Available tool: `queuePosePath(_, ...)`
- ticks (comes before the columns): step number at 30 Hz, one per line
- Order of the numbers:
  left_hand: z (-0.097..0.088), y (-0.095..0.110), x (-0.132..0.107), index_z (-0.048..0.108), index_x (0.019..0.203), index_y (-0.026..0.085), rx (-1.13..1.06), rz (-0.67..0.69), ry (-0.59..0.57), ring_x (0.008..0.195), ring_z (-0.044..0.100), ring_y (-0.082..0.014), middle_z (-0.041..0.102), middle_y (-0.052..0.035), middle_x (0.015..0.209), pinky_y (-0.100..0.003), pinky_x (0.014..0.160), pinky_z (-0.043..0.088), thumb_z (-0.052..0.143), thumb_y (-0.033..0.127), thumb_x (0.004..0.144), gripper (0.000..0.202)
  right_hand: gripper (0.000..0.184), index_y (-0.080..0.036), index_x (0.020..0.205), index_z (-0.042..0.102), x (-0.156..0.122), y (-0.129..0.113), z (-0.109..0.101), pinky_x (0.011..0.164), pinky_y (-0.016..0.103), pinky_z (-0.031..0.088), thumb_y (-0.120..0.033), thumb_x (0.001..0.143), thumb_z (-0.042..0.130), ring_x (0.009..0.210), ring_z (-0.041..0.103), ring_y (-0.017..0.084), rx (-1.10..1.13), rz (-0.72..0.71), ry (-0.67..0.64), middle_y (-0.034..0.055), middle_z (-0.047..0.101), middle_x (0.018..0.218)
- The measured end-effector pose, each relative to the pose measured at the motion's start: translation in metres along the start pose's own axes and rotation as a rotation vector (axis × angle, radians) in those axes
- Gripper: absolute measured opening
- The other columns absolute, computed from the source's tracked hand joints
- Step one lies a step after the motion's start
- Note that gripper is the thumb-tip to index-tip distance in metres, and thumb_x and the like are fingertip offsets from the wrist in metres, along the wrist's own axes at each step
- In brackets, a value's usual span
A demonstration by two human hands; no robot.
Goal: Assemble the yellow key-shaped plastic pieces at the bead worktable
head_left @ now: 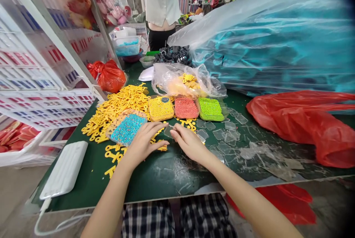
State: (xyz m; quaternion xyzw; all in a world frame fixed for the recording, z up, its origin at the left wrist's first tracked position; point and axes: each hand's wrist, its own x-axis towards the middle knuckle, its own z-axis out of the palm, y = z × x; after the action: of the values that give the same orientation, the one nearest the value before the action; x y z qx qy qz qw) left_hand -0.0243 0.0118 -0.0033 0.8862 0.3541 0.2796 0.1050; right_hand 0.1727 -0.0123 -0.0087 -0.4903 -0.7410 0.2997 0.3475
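My right hand [187,140] pinches a small clear plastic square [168,131] between thumb and fingers, just above the table. Reaching in from the other side, my left hand [146,138] has its fingers stretched out and its thumb apart. Its fingertips come close to the square's upper edge; whether they touch it I cannot tell. Beside my left hand stands a tray of blue beads [128,129]. Behind both hands are trays of yellow beads [161,109], red beads [186,108] and green beads [210,109]. Yellow plastic pieces [124,101] lie heaped at the left.
More clear squares [226,134] lie scattered on the green table [166,182]. A white power bank [65,169] with a cable rests at left. Red bags [302,119] and a large bag of blue pieces [277,46] fill the right. A person [162,5] stands behind black pieces [174,54].
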Motion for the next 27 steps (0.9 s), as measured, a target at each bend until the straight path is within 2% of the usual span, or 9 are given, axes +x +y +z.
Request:
queuePosePath(5, -0.002, -0.011, -0.002, 0.060, 0.123, 0.026, -0.086, -0.009, -0.106, 0.107, 0.059, -0.0237, 0.067, -0.0074, 0.114, -0.043, 0.093, 0.047, 0.061, 0.043, 0.089, 0.038, 0.030, -0.024, 0.074, 0.035, 0.006, 0.011, 0.010, 0.068, 0.031, 0.037, -0.037, 0.100, 0.027, 0.071, 0.048, 0.017, -0.036, -0.037, -0.095, -0.0003, 0.048, 0.072)
queuePosePath(9, 0.004, -0.009, -0.006, 0.062, 0.120, 0.025, -0.178, -0.043, -0.104, 0.106, 0.060, -0.0221, 0.067, -0.0067, 0.112, -0.041, 0.092, 0.049, 0.062, 0.044, 0.088, 0.037, 0.042, -0.024, 0.069, 0.035, 0.003, 0.013, 0.013, 0.070, 0.031, 0.040, -0.043, 0.102, 0.019, 0.070, 0.048, 0.017, 0.071, -0.026, -0.138, -0.0004, 0.047, 0.069)
queuePosePath(12, 0.004, -0.009, -0.010, 0.063, 0.116, 0.024, -0.227, -0.079, -0.111, 0.104, 0.061, -0.0218, 0.068, -0.0059, 0.109, -0.041, 0.092, 0.050, 0.063, 0.047, 0.087, 0.037, 0.043, -0.023, 0.069, 0.038, -0.001, 0.011, 0.011, 0.071, 0.032, 0.042, -0.044, 0.102, 0.018, 0.073, 0.049, 0.017, 0.084, -0.013, -0.156, 0.0004, 0.048, 0.070)
queuePosePath(15, 0.001, -0.011, -0.013, 0.063, 0.117, 0.025, -0.220, -0.141, -0.134, 0.107, 0.060, -0.0227, 0.068, -0.0059, 0.110, -0.041, 0.093, 0.050, 0.062, 0.047, 0.088, 0.036, 0.034, -0.022, 0.078, 0.047, -0.003, 0.010, 0.009, 0.076, 0.035, 0.043, -0.039, 0.101, 0.028, 0.079, 0.051, 0.019, -0.054, -0.033, -0.104, 0.0024, 0.055, 0.077)
queuePosePath(18, -0.001, -0.016, -0.016, 0.063, 0.120, 0.025, -0.183, -0.205, -0.188, 0.110, 0.059, -0.0237, 0.067, -0.0063, 0.113, -0.042, 0.096, 0.048, 0.060, 0.043, 0.090, 0.035, 0.018, -0.020, 0.098, 0.054, -0.003, 0.012, 0.008, 0.086, 0.040, 0.044, -0.036, 0.095, 0.046, 0.094, 0.052, 0.023, -0.206, -0.121, -0.034, 0.0068, 0.062, 0.095)
queuePosePath(20, 0.000, -0.019, -0.017, 0.062, 0.121, 0.025, -0.169, -0.227, -0.238, 0.112, 0.058, -0.0242, 0.066, -0.0067, 0.117, -0.043, 0.098, 0.047, 0.059, 0.041, 0.091, 0.034, 0.025, -0.019, 0.106, 0.055, -0.004, 0.014, 0.008, 0.090, 0.042, 0.043, -0.038, 0.091, 0.055, 0.102, 0.051, 0.025, -0.266, -0.173, -0.040, 0.0089, 0.063, 0.105)
queuePosePath(23, 0.003, -0.020, -0.019, 0.062, 0.123, 0.025, -0.158, -0.248, -0.306, 0.115, 0.057, -0.0246, 0.065, -0.0070, 0.120, -0.042, 0.100, 0.045, 0.059, 0.038, 0.091, 0.034, 0.034, -0.019, 0.111, 0.058, -0.005, 0.019, 0.009, 0.092, 0.044, 0.043, -0.042, 0.086, 0.063, 0.104, 0.051, 0.026, -0.332, -0.197, -0.096, 0.0091, 0.062, 0.107)
queuePosePath(27, 0.005, -0.020, -0.019, 0.064, 0.121, 0.024, -0.146, -0.274, -0.361, 0.115, 0.056, -0.0252, 0.064, -0.0074, 0.119, -0.042, 0.101, 0.045, 0.061, 0.036, 0.090, 0.033, 0.029, -0.019, 0.108, 0.061, -0.005, 0.022, 0.013, 0.091, 0.043, 0.044, -0.038, 0.086, 0.063, 0.101, 0.051, 0.026, -0.380, -0.201, -0.133, 0.0086, 0.061, 0.102)
